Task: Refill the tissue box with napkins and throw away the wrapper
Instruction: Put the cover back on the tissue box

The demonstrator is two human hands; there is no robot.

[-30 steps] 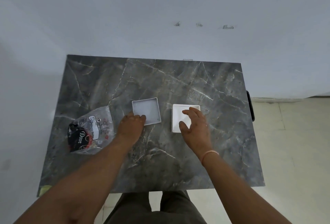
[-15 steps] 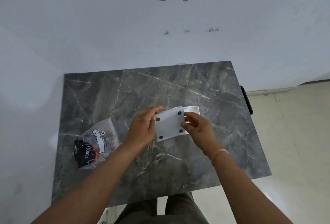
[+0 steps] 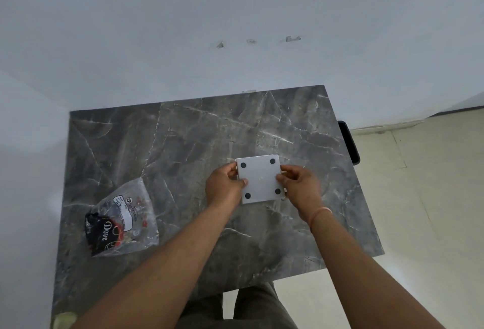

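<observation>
A square white tissue box (image 3: 259, 180) lies upside down on the table, its flat base with black round feet facing up. My left hand (image 3: 224, 187) grips its left edge and my right hand (image 3: 298, 184) grips its right edge. The base covers the other half of the box, so I see nothing of the napkins inside. A crumpled clear plastic wrapper (image 3: 121, 220) with black and red print lies at the table's left, well apart from both hands.
The dark grey marble table (image 3: 183, 145) stands against a white wall. A black handle-like part (image 3: 349, 142) sticks out at its right edge. Tiled floor lies to the right, and my legs are at the table's near edge.
The left hand lifted the open box base from the left, flipped it over and brought it right onto the other white half; both hands now hold the joined box.
</observation>
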